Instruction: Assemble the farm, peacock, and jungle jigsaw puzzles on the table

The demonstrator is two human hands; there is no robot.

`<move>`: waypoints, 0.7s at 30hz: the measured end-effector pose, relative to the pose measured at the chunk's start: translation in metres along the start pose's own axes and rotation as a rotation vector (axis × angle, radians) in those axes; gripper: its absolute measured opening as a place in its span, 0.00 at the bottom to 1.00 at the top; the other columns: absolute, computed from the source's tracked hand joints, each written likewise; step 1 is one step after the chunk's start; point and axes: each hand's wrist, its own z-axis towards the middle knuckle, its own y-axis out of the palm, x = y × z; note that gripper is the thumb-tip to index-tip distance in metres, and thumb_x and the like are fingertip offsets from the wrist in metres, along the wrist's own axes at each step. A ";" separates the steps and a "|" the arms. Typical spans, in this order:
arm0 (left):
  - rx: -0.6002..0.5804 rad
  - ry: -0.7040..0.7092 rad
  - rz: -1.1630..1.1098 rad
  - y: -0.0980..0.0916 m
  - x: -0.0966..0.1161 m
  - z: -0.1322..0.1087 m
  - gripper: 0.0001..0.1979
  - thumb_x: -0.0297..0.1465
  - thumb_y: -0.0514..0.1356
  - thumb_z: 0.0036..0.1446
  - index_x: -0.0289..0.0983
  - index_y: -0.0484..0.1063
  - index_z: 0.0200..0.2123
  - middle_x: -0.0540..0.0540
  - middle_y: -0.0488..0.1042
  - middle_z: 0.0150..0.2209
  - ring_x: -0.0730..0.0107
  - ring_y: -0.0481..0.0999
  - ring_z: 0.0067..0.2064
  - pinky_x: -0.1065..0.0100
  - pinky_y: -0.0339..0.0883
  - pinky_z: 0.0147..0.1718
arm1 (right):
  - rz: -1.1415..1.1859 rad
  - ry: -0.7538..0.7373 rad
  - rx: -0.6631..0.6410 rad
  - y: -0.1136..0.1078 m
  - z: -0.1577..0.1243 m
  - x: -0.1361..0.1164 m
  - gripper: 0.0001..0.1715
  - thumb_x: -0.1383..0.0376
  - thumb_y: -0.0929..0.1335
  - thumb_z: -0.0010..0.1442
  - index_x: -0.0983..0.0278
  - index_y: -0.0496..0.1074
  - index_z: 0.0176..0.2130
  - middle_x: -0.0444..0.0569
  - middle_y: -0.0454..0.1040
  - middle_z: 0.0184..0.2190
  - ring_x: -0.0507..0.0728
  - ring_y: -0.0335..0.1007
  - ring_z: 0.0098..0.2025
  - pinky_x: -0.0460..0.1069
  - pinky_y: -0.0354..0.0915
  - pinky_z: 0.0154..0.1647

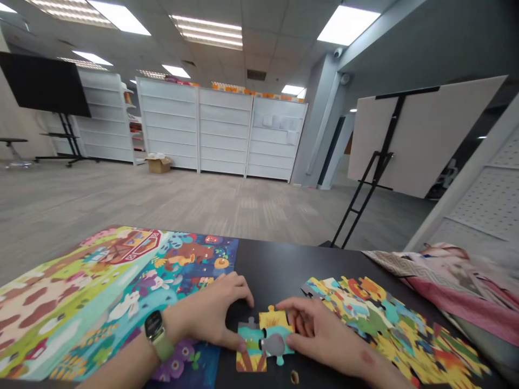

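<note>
From the head view, two puzzle pieces are together on the dark tabletop [279,262], right between the hands! The left hand [214,308] has its grip wide, fingers arched, only the thumb down on the left-hand piece [253,356]. Over on the right, the right hand [318,332] has its grip drawn in, thumb and forefinger holding the right-hand piece [275,340] by its edge. Those two meet, though whether they're locked I can't tell. And look at what's left: a heap of loose pieces [389,319] beyond the right wrist! Over left, colourful picture panels [174,283] lie flat, apparently complete.
</note>
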 end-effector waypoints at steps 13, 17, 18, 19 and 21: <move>0.010 -0.011 -0.024 0.000 -0.003 0.000 0.34 0.56 0.73 0.40 0.41 0.75 0.45 0.45 0.71 0.44 0.55 0.71 0.45 0.63 0.65 0.45 | 0.006 -0.039 0.049 0.002 0.002 0.006 0.13 0.65 0.67 0.58 0.64 0.76 0.44 0.43 0.69 0.30 0.51 0.62 0.30 0.45 0.59 0.30; 0.005 0.003 -0.012 -0.002 -0.003 -0.001 0.33 0.58 0.72 0.41 0.40 0.76 0.43 0.46 0.72 0.43 0.57 0.71 0.44 0.63 0.64 0.44 | -0.079 -0.050 0.054 0.001 0.000 0.006 0.14 0.62 0.68 0.59 0.64 0.75 0.44 0.44 0.69 0.30 0.52 0.62 0.29 0.47 0.60 0.31; 0.006 -0.007 0.000 -0.002 -0.003 -0.001 0.33 0.59 0.72 0.39 0.40 0.76 0.41 0.46 0.72 0.42 0.57 0.71 0.43 0.64 0.63 0.42 | -0.133 -0.073 0.051 0.000 -0.001 0.005 0.17 0.60 0.70 0.57 0.64 0.75 0.46 0.44 0.70 0.31 0.53 0.64 0.30 0.48 0.61 0.32; 0.008 -0.020 0.019 -0.001 -0.002 -0.001 0.34 0.60 0.72 0.37 0.40 0.75 0.38 0.47 0.72 0.41 0.58 0.71 0.42 0.65 0.62 0.40 | -0.189 -0.102 0.044 0.000 -0.002 0.004 0.23 0.58 0.74 0.53 0.63 0.75 0.47 0.45 0.71 0.33 0.54 0.66 0.32 0.49 0.62 0.34; 0.010 -0.046 0.063 0.002 0.001 -0.001 0.35 0.61 0.73 0.31 0.40 0.73 0.33 0.48 0.72 0.38 0.58 0.69 0.40 0.66 0.59 0.36 | -0.274 -0.161 0.016 -0.001 -0.005 0.003 0.36 0.54 0.79 0.44 0.62 0.75 0.52 0.48 0.72 0.40 0.58 0.69 0.39 0.51 0.64 0.40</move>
